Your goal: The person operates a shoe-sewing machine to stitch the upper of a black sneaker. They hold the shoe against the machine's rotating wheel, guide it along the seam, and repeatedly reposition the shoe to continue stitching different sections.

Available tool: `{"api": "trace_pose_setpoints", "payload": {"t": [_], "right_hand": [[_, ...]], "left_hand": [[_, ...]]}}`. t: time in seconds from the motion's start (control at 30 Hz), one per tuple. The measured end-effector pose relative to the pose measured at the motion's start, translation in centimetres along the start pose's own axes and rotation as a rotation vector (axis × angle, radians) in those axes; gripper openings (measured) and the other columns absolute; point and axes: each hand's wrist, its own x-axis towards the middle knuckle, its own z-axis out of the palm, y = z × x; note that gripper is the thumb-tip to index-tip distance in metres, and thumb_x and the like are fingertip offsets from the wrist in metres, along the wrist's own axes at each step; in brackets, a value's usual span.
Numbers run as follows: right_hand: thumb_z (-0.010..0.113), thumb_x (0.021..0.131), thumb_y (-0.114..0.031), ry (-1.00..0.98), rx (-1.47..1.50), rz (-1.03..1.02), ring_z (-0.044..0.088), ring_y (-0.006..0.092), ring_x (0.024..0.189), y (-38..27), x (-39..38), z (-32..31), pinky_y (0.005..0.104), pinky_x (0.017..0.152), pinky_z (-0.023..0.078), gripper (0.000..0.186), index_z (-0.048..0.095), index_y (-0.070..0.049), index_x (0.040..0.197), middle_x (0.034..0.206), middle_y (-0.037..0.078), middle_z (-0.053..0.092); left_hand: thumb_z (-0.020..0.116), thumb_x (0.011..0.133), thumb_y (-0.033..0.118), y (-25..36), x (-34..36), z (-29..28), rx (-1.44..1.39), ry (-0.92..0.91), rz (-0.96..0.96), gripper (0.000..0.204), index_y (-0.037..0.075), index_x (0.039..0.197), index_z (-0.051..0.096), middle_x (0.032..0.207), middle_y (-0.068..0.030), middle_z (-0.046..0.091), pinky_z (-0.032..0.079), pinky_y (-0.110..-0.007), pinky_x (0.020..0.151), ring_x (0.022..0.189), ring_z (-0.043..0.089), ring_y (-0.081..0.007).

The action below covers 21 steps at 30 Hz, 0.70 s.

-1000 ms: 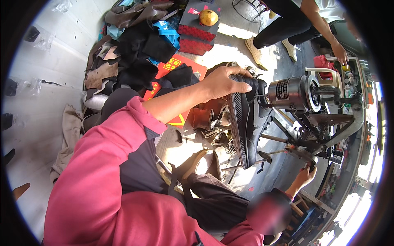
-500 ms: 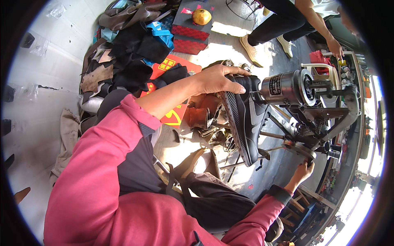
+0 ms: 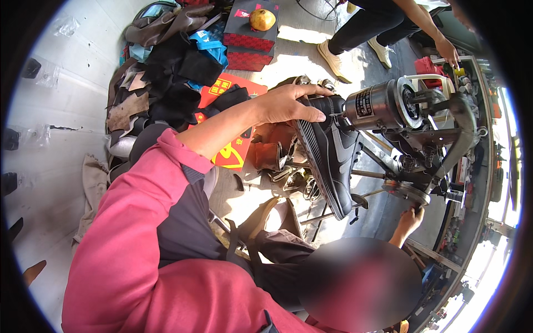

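Observation:
My left hand (image 3: 288,102) grips the heel end of a black shoe (image 3: 330,164) with a ribbed sole, fingers over its top and thumb along it. The shoe hangs toe-down against the needle end of a metal sewing machine (image 3: 377,105) with a cylindrical head and curved frame. Its stitching point is partly hidden. My right hand (image 3: 412,217) holds the rim of the machine's handwheel (image 3: 402,191) low on the right; a blurred oval covers part of that forearm.
Leather scraps (image 3: 172,83) lie piled at the left beside a red sheet (image 3: 227,158). A yellow round fruit (image 3: 262,20) sits on stacked boxes (image 3: 244,58). Another person's legs (image 3: 361,39) and hand (image 3: 448,53) are at upper right. Cluttered shelves (image 3: 483,127) run along the right.
The machine, shoe and surroundings appear slightly higher and further left in the picture. My right hand on the wheel has moved up. The left hand keeps its hold.

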Motion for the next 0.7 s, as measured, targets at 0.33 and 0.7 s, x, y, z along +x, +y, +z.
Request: {"api": "trace_pose_setpoints", "payload": {"t": [0.33,0.7], "right_hand": [[0.066,0.104,-0.021,-0.305,0.08,-0.337,0.053,0.0093,0.054,-3.1,-2.8,-1.0,0.0298,0.051,0.042,0.018,0.068,-0.003,0.101,0.072,0.0,0.059],[0.069,0.102,-0.022,-0.641,-0.077,-0.015,0.061,0.0122,0.052,-1.8,-5.1,3.6,0.0271,0.052,0.048,0.02,0.065,-0.002,0.098,0.071,0.002,0.06]], "left_hand": [[0.08,0.093,0.024,-0.2,-0.1,0.1,0.045,-0.002,0.056,0.069,0.014,0.157,0.054,0.135,-0.0075,0.067,0.044,-0.035,0.112,0.126,0.059,-0.0174],[0.081,0.094,0.024,-0.1,-0.2,0.4,0.042,-0.004,0.049,0.069,0.011,0.156,0.054,0.133,-0.0089,0.069,0.045,-0.035,0.112,0.124,0.061,-0.0165]]}}
